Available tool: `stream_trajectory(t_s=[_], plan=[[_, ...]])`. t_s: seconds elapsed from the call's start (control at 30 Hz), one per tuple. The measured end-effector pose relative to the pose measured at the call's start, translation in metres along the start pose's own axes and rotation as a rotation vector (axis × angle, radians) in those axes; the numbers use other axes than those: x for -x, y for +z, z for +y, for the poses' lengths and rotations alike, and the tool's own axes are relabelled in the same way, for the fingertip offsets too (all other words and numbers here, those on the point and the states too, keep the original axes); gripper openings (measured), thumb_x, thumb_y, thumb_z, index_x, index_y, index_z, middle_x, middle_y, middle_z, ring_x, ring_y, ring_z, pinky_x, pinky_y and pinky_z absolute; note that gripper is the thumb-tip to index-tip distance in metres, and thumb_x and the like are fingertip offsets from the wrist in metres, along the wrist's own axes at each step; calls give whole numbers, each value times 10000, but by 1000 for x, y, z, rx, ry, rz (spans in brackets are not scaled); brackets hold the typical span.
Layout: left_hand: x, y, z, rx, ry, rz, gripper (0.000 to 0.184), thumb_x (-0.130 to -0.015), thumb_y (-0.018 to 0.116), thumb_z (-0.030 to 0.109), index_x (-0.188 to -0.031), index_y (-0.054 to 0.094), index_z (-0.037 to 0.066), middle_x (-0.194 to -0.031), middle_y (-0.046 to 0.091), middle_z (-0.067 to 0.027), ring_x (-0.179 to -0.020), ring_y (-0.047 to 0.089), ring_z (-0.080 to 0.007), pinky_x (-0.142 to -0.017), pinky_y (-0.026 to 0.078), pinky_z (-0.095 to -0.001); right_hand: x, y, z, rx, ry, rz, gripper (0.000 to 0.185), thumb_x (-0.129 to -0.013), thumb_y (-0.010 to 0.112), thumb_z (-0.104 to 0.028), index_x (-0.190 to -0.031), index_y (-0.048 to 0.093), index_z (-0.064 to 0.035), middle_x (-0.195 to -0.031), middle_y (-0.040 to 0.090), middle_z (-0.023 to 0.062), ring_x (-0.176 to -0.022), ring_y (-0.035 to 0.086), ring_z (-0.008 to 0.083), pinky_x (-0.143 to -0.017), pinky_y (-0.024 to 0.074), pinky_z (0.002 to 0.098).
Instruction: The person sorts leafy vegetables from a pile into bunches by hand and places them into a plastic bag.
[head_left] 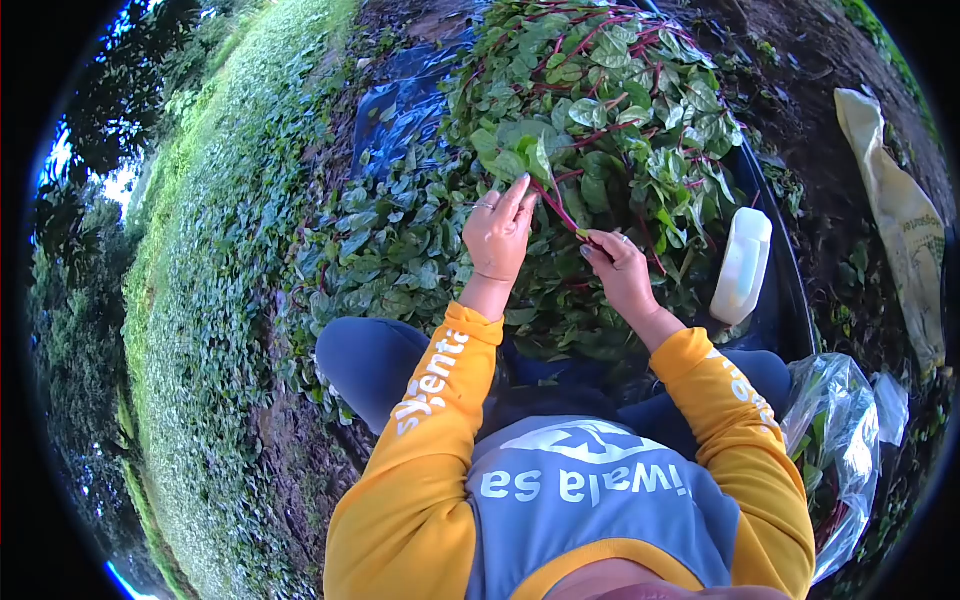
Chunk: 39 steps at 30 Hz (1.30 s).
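Note:
My left hand (499,232) pinches the upper part of a red-stemmed leafy sprig (562,208), just below its green leaves. At the stem's lower end, my right hand (619,268) has its fingers closed on the same sprig, which slants down to the right between both hands. Behind and around them lies a large heap of green leaves with red stems (600,115). More loose leafy stems lie in front of my crossed legs, under my hands.
A white plastic container (742,266) stands right of the heap. Blue plastic sheeting (405,105) shows behind it. A clear plastic bag (845,440) with greens sits by my right knee, a pale sack (895,215) lies far right, and low plants (210,300) cover the left.

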<state>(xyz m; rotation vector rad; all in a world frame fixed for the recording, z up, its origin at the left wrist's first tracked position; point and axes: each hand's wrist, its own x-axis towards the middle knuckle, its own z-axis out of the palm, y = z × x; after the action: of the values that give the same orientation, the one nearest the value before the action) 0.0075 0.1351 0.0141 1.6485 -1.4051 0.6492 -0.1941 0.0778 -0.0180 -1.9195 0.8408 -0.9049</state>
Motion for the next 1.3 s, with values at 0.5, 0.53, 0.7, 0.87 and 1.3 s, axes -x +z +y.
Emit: stream_trajectory(t_s=[0.5,0.53,0.7,0.87,1.3], plan=[[37,24,-13,616,-718,-130,215,-987,647,196,-899,603,5,-815,632,-50,-732,548,-152,-721,457,-321,6,-2,0,-3,4,3,249,-866,713,-43,-1115,725,-66,-948,696,115,-891,677,302,-783,537,358],[42,24,-22,579,-697,-76,217,-1008,627,214,-938,591,12,-838,631,-55,-725,539,-155,-716,453,-323,3,-5,1,47,-21,3,254,-866,710,-42,-1118,723,-68,-952,697,117,-893,677,307,-780,541,365],[0,-41,14,248,-485,-332,163,-1022,593,207,-1063,607,51,-761,624,-41,-730,623,-200,-665,490,-346,-4,-15,4,265,-139,2,215,-877,694,-90,-1090,723,-95,-951,695,99,-882,687,321,-731,555,404],[3,-33,-2,-174,238,-708,146,-935,651,234,-913,651,89,-797,655,-52,-779,668,-257,-673,534,-399,-3,-19,-3,473,-290,-73,171,-863,707,-185,-1026,723,-135,-916,665,72,-813,681,305,-682,556,418],[44,-60,-182,-500,-583,-610,296,-967,555,278,-1115,635,35,-1050,675,-234,-1015,662,-403,-838,528,-553,24,-6,-24,478,-236,-305,134,-879,698,-253,-868,688,-119,-849,634,67,-811,673,296,-699,538,428]])
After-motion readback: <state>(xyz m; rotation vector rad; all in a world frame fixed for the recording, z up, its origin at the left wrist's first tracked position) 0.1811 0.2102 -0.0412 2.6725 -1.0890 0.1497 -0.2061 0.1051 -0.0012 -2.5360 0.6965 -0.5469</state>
